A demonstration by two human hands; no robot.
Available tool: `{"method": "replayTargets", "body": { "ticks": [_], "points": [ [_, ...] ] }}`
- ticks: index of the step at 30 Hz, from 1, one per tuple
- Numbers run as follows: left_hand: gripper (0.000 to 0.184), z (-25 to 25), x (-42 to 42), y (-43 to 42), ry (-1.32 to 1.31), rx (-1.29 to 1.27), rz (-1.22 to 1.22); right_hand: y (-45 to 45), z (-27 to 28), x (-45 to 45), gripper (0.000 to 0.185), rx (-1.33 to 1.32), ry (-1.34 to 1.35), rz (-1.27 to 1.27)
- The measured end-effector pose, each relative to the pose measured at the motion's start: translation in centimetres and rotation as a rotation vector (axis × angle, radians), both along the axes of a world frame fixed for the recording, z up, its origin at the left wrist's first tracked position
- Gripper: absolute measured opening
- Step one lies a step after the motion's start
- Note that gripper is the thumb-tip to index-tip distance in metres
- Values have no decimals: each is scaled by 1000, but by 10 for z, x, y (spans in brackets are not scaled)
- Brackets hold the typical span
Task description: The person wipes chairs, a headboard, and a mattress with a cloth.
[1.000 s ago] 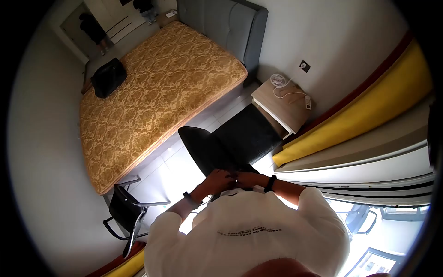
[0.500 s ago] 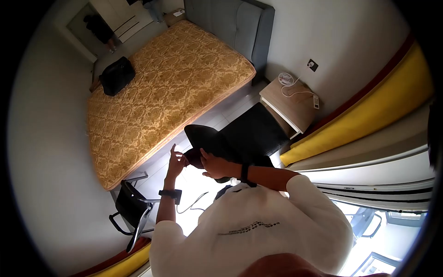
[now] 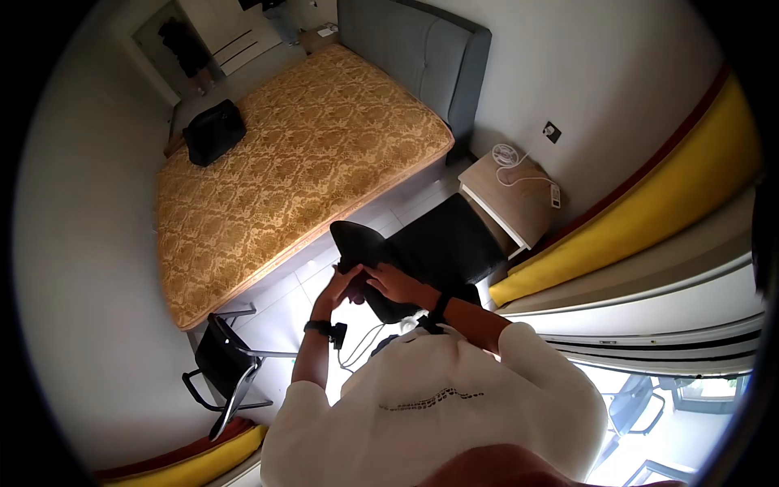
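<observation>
My left hand (image 3: 337, 286) is bent over a small dark item, its fingertips partly hidden; what it grips cannot be made out. Close beside it, my right hand (image 3: 393, 282) reaches in from the right with its fingers stretched out toward the left one. Both hands are in front of a large black object (image 3: 446, 243) with a flat rectangular part and a rounded part on its left; its kind is unclear. A black band circles each wrist, and a small dark device (image 3: 337, 334) sits on the left one.
A bare patterned mattress (image 3: 300, 154) lies ahead. On it rests a black bag (image 3: 214, 134). To the right, a wooden nightstand (image 3: 519, 195) carries a white cable reel (image 3: 505, 155) and power strip. A black chair (image 3: 227, 361) stands at left. Two people are in the background.
My left hand has moved right and turned inward, its raised index finger now lowered. My right hand has shifted slightly right, fingers straighter. The view has shifted a little.
</observation>
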State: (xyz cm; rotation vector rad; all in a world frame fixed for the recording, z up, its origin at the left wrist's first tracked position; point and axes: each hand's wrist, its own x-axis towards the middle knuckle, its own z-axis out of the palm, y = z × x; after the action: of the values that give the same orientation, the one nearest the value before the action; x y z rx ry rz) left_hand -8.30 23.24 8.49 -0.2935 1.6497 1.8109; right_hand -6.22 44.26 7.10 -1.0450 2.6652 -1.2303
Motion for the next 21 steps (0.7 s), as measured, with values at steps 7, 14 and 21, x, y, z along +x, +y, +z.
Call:
{"method": "replayTargets", "body": {
  "ticks": [7,14,21],
  "points": [
    [68,-53,42,-22,-116,-3,-384,38,21,40,49,-66,-232,107],
    [74,30,-39,-66,320,-406,-440,17,51,-29,45,75,-129,-74],
    [63,-39,-124,-38,560,-705,183,-94,23,-95,63,255,-287,-379]
  ]
}}
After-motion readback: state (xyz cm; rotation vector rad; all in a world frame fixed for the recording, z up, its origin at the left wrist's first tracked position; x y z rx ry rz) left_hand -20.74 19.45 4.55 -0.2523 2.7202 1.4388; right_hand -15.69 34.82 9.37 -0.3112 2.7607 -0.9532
